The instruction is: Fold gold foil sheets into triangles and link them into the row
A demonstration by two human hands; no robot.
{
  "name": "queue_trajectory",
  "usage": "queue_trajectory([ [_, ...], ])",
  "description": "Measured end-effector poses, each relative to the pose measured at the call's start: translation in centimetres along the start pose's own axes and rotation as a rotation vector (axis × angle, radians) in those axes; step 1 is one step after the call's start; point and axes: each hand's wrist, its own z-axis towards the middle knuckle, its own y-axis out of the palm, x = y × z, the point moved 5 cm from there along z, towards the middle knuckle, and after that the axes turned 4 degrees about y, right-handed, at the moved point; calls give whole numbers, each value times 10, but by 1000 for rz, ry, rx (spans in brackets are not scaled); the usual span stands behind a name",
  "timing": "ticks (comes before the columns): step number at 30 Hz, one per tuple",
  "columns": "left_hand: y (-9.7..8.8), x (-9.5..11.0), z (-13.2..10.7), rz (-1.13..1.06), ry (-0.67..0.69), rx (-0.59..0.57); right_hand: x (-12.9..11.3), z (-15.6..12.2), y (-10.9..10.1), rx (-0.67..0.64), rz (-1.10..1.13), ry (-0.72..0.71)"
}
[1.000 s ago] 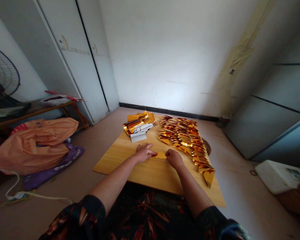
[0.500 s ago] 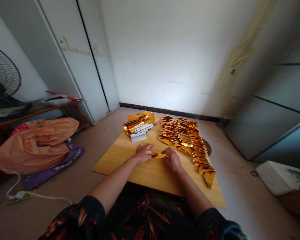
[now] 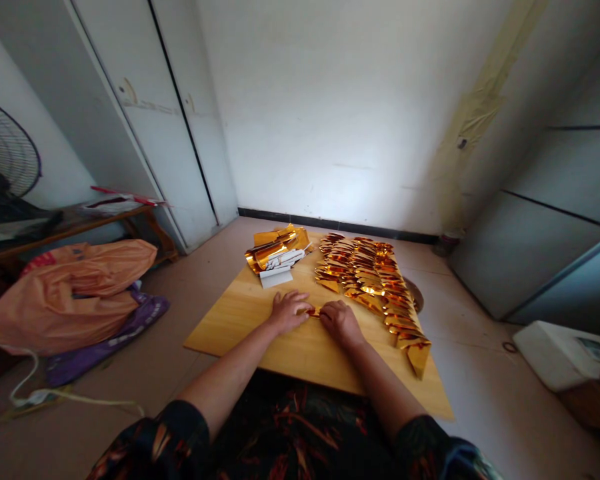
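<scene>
Landmark: wooden board (image 3: 240, 320), before the person.

Containers:
– Orange sack (image 3: 65, 293), on the floor left of the board, slumped; contents hidden.
– Purple bag (image 3: 105, 343), printed, partly under the sack, left of the board; contents hidden.
– White box (image 3: 560, 353), on the right of the board and well apart from it; contents not visible.

Work piece:
– Gold foil piece (image 3: 316, 312), one, small, on the middle of the board, between the hands. Long axis roughly left to right, along the board's width. Both ends covered by fingers; which way it points cannot be told.

Hands:
– Left hand (image 3: 289, 312), palm down, fingers somewhat spread, tips at the foil's left end.
– Right hand (image 3: 342, 323), fingers curled and close together, at the foil's right end. Pinching or pressing cannot be told for either.

Stock:
– Folded foil pieces (image 3: 363, 267), many, overlapping in rows on the board's right side; the nearest tapers toward the board's near edge.
– Foil sheets (image 3: 275, 243), loose pile at the board's far left, with white slips (image 3: 284, 259).
</scene>
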Motion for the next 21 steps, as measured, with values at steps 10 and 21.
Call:
queue_trajectory([
  [10,0,21,2,-2,161,233,-3,2,7,65,-118,-102],
  [21,3,23,1,-333,-239,321,0,-1,5,112,-49,8],
])
